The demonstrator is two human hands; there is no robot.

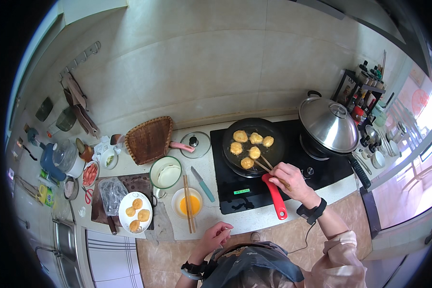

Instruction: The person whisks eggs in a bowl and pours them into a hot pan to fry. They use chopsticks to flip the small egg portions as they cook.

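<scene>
My right hand [288, 180] grips a pair of wooden chopsticks [266, 166], their tips at a golden fried patty [254, 152] in a black frying pan [279, 151]. Several more patties lie in the pan's oil. The pan's red handle [278, 199] points towards me. In front of my body my left hand [217, 235] hangs with loosely curled fingers, holding nothing. Left of it, a second pair of chopsticks [187, 194] rests across a white bowl [175, 205] of beaten egg. Fried patties sit on a white plate [125, 225] at the edge of a dark cutting board [99, 205].
A wok with a domed steel lid [324, 126] occupies the hob's right side. Between the egg bowl and hob lies a knife [204, 187], near an enamel mug [165, 172] and glass lid [201, 149]. Behind stands a woven basket [149, 140]; a spice rack [363, 84] is far right.
</scene>
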